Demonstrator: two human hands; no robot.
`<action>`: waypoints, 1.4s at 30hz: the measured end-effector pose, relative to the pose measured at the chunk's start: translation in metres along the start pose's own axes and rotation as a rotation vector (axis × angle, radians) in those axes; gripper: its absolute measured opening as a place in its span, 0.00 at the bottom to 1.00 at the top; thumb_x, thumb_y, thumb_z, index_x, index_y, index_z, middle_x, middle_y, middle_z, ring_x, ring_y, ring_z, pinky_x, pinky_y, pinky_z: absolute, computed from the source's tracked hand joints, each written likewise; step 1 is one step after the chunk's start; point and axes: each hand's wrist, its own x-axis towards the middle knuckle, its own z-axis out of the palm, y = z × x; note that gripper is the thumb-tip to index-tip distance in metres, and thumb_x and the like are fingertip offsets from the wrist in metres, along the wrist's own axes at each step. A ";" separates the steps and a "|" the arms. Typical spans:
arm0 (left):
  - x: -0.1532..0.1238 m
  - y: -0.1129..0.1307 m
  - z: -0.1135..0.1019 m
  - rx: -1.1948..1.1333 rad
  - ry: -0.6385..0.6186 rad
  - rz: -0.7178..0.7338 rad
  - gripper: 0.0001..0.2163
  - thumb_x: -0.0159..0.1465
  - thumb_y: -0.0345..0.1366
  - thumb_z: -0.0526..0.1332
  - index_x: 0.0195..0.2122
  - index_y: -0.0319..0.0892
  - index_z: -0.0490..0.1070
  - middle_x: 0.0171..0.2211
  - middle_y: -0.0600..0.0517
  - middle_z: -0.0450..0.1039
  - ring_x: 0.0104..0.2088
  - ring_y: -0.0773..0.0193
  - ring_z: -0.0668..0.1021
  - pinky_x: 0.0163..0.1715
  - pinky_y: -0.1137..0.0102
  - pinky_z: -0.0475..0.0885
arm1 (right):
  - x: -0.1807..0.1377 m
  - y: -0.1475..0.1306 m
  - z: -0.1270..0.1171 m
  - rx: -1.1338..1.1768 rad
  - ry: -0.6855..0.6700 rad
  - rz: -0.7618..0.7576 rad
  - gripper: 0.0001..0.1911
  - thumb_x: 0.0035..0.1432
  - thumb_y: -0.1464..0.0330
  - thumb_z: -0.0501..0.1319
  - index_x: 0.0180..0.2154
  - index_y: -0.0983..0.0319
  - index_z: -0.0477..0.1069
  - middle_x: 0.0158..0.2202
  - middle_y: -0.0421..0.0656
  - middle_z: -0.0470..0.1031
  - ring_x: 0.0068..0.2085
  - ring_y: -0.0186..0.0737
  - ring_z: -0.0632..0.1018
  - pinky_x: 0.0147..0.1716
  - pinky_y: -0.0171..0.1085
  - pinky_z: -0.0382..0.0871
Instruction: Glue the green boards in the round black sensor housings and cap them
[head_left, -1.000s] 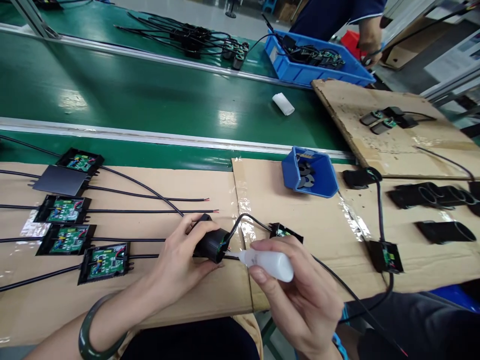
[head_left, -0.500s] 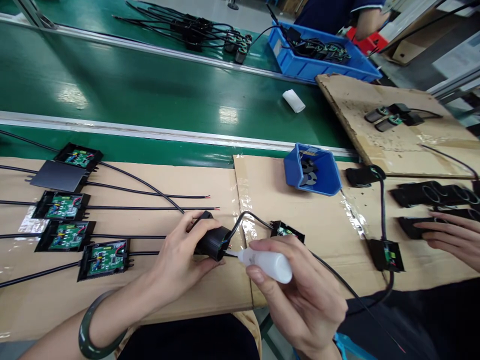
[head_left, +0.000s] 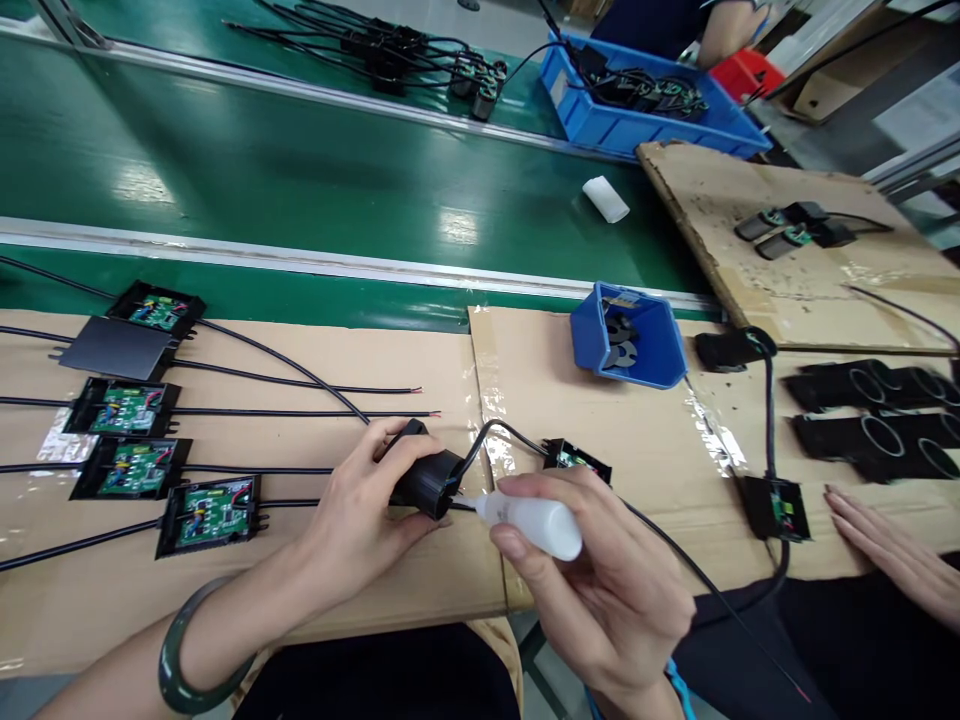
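My left hand (head_left: 367, 490) is closed around a black plastic housing (head_left: 429, 482), holding it tilted just above the cardboard. In my right hand (head_left: 600, 580) is a small white squeeze bottle (head_left: 536, 522), gripped between thumb and fingers. Its narrow nozzle points left and meets the open end of the housing, close to where a black cable (head_left: 499, 428) enters. That cable runs right to a small black case with a circuit board (head_left: 576, 457), partly hidden behind my right hand. Whether any liquid is coming out, I cannot tell.
Several open black cases with green circuit boards (head_left: 210, 512) lie at the left with cables. A blue bin (head_left: 630, 335) holds dark flat parts. Black housings (head_left: 847, 440) stand at the right, near a co-worker's hand (head_left: 892, 550). Beyond is a green belt (head_left: 337, 190).
The co-worker's hand at the right has drawn back from the black housings to the table edge. The white roll on the belt sits slightly further right. My hands have barely moved.
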 end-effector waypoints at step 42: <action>0.002 0.001 0.000 -0.087 0.009 -0.039 0.27 0.54 0.22 0.69 0.53 0.49 0.65 0.53 0.49 0.64 0.53 0.58 0.73 0.50 0.67 0.72 | -0.014 0.002 -0.001 0.115 0.056 0.060 0.09 0.58 0.75 0.62 0.42 0.63 0.71 0.33 0.44 0.74 0.33 0.37 0.74 0.29 0.35 0.69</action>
